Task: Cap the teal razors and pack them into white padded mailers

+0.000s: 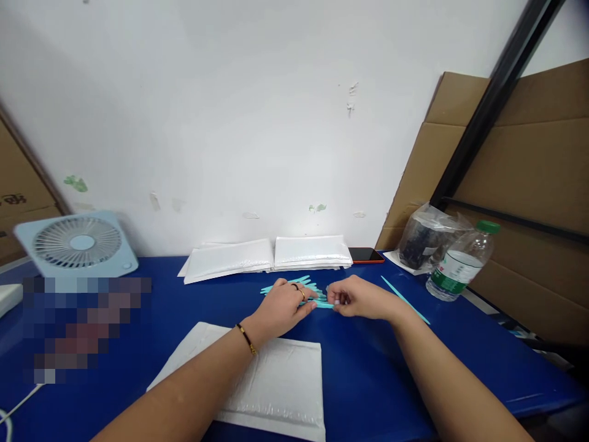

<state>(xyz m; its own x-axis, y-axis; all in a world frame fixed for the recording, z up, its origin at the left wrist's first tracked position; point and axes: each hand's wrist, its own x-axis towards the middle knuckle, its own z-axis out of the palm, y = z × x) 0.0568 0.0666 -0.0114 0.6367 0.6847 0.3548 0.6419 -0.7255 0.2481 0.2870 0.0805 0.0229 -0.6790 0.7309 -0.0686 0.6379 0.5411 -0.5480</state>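
Several thin teal sticks [299,280] lie in a loose pile on the blue table. My left hand [286,304] rests over the pile with its fingers stretched out, wearing rings and a dark bracelet. From the right, my right hand [354,296] meets the pile, its thumb and fingers pinched at the end of a teal stick [326,304]. The fingers hide part of the sticks. A padded white envelope [280,387] lies flat under my left forearm. Apart from the pile, one long pointed teal stick [405,299] lies to the right.
Padded envelopes [230,258] are stacked in two piles along the wall, beside a phone [365,255]. A light-blue fan [83,244] stands at left. On the right are a green-capped bottle [460,267], a plastic-wrapped dark item [416,242] and cardboard [543,184].
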